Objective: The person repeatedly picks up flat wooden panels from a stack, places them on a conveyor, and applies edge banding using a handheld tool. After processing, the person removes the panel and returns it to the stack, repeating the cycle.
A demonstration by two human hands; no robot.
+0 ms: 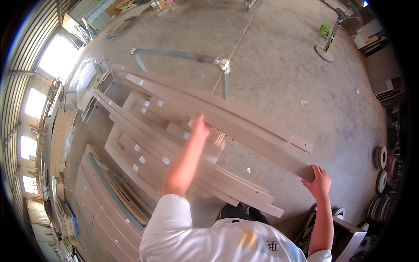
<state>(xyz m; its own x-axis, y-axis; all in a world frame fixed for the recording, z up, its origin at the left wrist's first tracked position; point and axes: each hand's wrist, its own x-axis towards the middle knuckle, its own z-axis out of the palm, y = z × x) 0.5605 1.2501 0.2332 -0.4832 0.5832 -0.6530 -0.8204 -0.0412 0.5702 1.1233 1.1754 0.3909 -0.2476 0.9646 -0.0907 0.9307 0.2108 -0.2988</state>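
A long, narrow pinkish-brown board [257, 142] slants from the upper left down to the right in front of me. My right hand [320, 181] grips its near right end, fingers over the top corner and thumb below. My left hand [200, 126] is at the board's near edge around mid-length; motion smears its fingers, so I cannot tell how they are set. Just beyond lies another long board [279, 139] alongside it. Below my left arm are stacked boards [148, 129] of the same colour, several with small white labels [165, 161].
A metal frame [183, 55] with a wrapped corner stands past the boards. More panels [94, 205] are stacked at the lower left. Rolls of edging [381, 181] line the right side. A stand fan [325, 51] and a green stool [325, 30] are at the far right.
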